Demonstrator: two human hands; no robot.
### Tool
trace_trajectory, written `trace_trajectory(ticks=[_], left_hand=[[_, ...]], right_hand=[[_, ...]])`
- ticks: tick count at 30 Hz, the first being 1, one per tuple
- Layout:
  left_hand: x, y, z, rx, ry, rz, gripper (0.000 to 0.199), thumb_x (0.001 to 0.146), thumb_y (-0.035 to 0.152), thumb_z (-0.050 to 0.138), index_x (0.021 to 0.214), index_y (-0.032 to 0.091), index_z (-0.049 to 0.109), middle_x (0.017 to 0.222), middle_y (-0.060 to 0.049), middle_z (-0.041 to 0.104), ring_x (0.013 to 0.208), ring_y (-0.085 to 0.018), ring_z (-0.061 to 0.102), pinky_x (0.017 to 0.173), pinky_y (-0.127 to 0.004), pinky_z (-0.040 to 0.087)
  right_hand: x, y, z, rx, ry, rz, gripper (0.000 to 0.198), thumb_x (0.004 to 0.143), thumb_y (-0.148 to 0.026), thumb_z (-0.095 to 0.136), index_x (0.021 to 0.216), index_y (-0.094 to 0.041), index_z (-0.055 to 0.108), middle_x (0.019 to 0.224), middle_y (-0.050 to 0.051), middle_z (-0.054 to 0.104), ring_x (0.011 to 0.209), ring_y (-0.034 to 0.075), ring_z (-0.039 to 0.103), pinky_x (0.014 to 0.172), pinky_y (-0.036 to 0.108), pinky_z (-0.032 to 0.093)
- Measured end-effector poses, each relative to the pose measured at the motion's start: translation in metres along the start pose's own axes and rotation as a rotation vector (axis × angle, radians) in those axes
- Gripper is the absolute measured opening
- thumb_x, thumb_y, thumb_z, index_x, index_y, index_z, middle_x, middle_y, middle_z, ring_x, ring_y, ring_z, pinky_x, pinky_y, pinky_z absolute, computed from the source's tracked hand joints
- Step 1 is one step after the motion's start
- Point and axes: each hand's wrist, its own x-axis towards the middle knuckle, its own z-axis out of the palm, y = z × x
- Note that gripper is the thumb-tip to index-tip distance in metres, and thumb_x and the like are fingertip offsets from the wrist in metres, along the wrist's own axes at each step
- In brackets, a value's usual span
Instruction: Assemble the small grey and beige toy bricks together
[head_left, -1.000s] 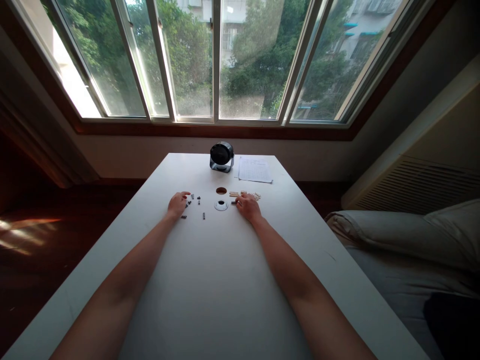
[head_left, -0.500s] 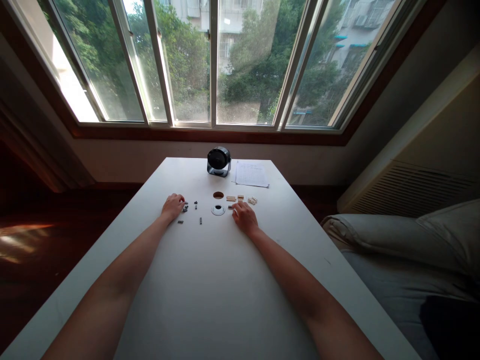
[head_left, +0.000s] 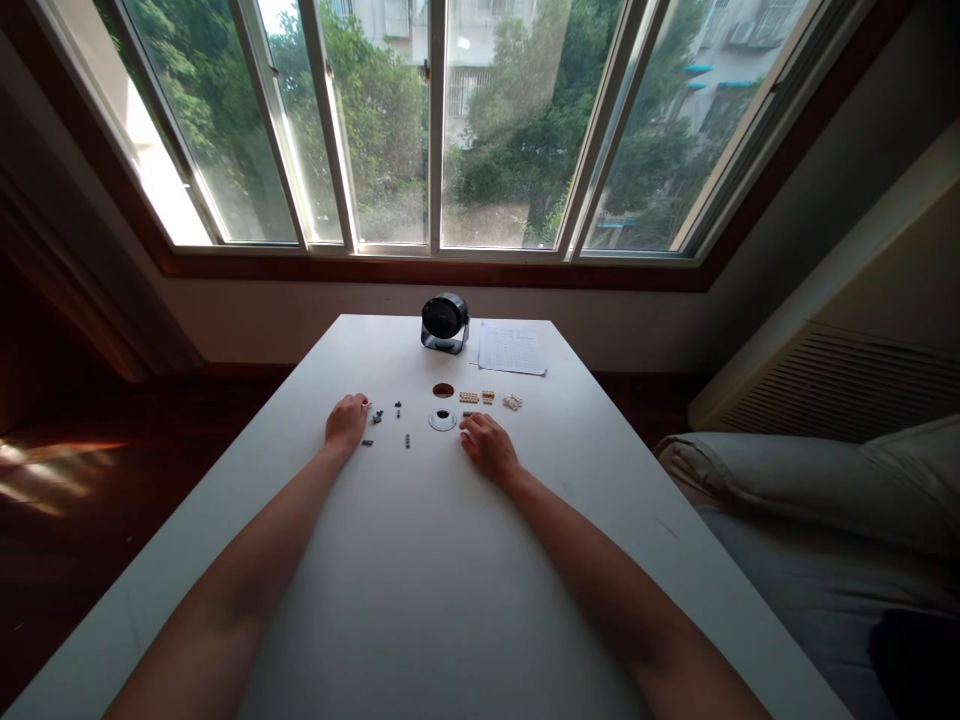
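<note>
Across the white table (head_left: 450,570), the left hand (head_left: 347,422) half-curls beside small dark pieces (head_left: 377,417); the right hand (head_left: 489,447) bends loosely near a dark strip (head_left: 468,414). Whether either grips anything, I can't tell.

Smooth white tabletop (head_left: 442,560), thin paper sheet (head_left: 512,350), rumpled cloth bedding (head_left: 795,490)

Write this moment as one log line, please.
left hand: beside dark pieces | right hand: near another dark piece | tan pieces: on table

Small pieces (head_left: 469,398) are grey or tan (the tabletop (head_left: 450,580) white).
</note>
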Motion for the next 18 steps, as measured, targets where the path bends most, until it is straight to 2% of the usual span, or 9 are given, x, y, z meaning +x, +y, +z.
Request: trace_trajectory(ticks=[5, 9, 13, 15, 18], left_hand=[[-0.009, 0.008, -0.002, 0.043, -0.003, -0.005, 0.026, 0.096, 0.022, 0.042, 0.104, 0.018, 0.066, 0.101, -0.014, 0.064, 0.091, -0.027, 0.06, 0.08, -0.036, 0.044], [-0.017, 0.012, -0.005, 0.007, 0.05, -0.012, 0.029, 0.094, 0.016, 0.042, 0.109, 0.018, 0.066, 0.104, -0.015, 0.064, 0.094, -0.027, 0.061, 0.082, -0.037, 0.044], [-0.026, 0.027, -0.012, -0.218, 0.132, 0.052, 0.025, 0.095, 0.021, 0.043, 0.107, 0.021, 0.065, 0.107, -0.01, 0.066, 0.095, -0.024, 0.063, 0.084, -0.034, 0.046], [-0.03, 0.042, -0.012, -0.361, 0.139, 0.058, 0.02, 0.094, 0.023, 0.047, 0.105, 0.022, 0.064, 0.104, -0.007, 0.068, 0.089, -0.021, 0.064, 0.081, -0.033, 0.046], [-0.038, 0.072, -0.008, -0.618, 0.027, 0.041, 0.014, 0.091, 0.027, 0.053, 0.102, 0.023, 0.061, 0.092, -0.003, 0.068, 0.075, -0.017, 0.063, 0.073, -0.03, 0.047]], right_hand=[[0.002, 0.006, 0.001, 0.053, -0.011, -0.01, 0.015, 0.091, -0.019, 0.057, 0.103, -0.023, 0.064, 0.105, 0.006, 0.063, 0.101, 0.021, 0.056, 0.086, 0.035, 0.049], [0.003, 0.005, -0.001, 0.111, 0.02, 0.011, 0.015, 0.09, -0.018, 0.058, 0.102, -0.023, 0.065, 0.105, 0.005, 0.064, 0.102, 0.021, 0.057, 0.087, 0.035, 0.049], [0.003, -0.011, -0.004, 0.182, 0.058, -0.031, 0.016, 0.091, -0.019, 0.059, 0.104, -0.023, 0.064, 0.105, 0.006, 0.063, 0.099, 0.021, 0.058, 0.085, 0.034, 0.049], [0.003, -0.022, -0.006, 0.216, 0.07, -0.085, 0.021, 0.091, -0.02, 0.058, 0.112, -0.023, 0.062, 0.104, 0.007, 0.064, 0.096, 0.021, 0.058, 0.082, 0.034, 0.049], [0.003, -0.034, -0.008, 0.211, 0.053, -0.2, 0.032, 0.093, -0.022, 0.058, 0.124, -0.024, 0.057, 0.104, 0.007, 0.065, 0.097, 0.022, 0.058, 0.084, 0.036, 0.049]])
